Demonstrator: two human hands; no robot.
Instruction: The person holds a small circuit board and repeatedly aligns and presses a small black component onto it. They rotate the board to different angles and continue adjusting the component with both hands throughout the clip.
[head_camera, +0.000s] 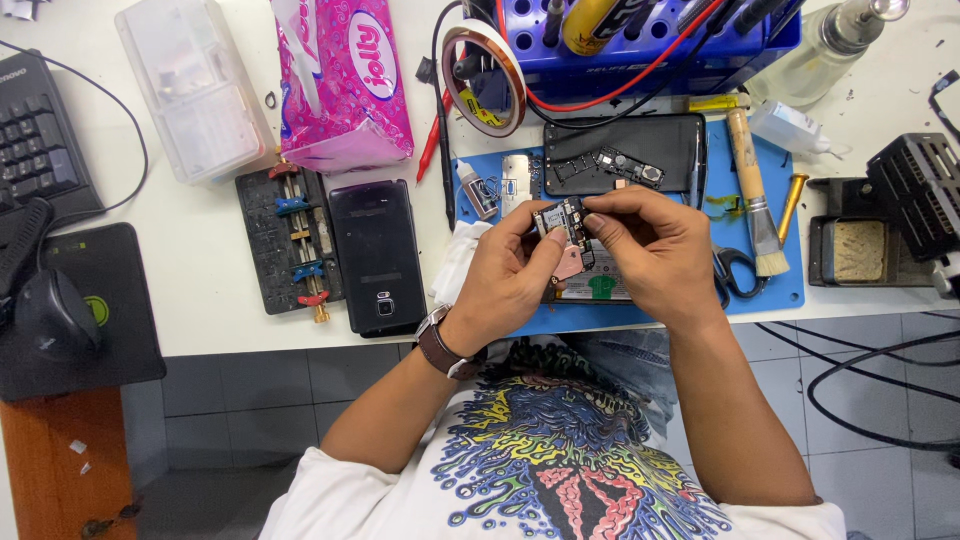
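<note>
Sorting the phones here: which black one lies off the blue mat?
The closed black phone on the white table, beside the clamp jig. The opened phone shell lies on the blue mat.

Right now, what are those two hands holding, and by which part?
A small dark circuit board, pinched between both hands: the left hand grips its left edge, the right hand its right edge and top, above the blue mat.

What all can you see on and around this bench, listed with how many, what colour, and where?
circuit board: 1, dark, pinched by both hands
mat: 1, blue, under the hands
phone frame: 1, black, mat's back
phone: 1, black, left of mat
jig: 1, black, beside phone
tissue pack: 1, pink, back
tape roll: 1, coppery, back
brush: 1, wooden, mat's right
mouse: 1, black, far left
left hand: 1, holding board
right hand: 1, holding board
</note>
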